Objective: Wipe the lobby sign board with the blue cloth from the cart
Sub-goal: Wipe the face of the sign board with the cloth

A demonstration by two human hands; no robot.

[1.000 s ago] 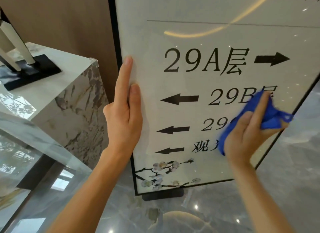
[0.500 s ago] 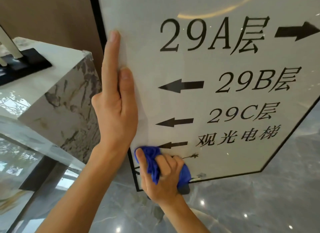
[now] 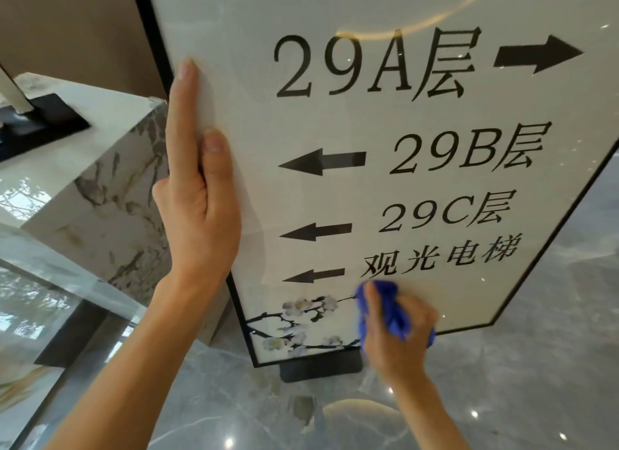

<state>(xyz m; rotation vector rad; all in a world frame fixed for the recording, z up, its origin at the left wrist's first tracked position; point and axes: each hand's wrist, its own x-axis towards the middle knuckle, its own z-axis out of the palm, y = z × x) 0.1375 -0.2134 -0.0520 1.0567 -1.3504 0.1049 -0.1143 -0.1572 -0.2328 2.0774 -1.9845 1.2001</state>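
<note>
You are standing in a building's lobby: right of your left hand (image 3: pixel 197 201) a framed sign board (image 3: pixel 418 188) lists floors 29A, 29B and 29C with arrows, left of that hand rises a veined marble counter (image 3: pixel 100 168), and below both hands lies glossy grey stone floor (image 3: pixel 519 382).

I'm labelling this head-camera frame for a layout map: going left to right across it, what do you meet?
Black stand base → marble pedestal → left hand flat on the sign board's left edge → plum blossom print → right hand gripping the blue cloth.
</note>
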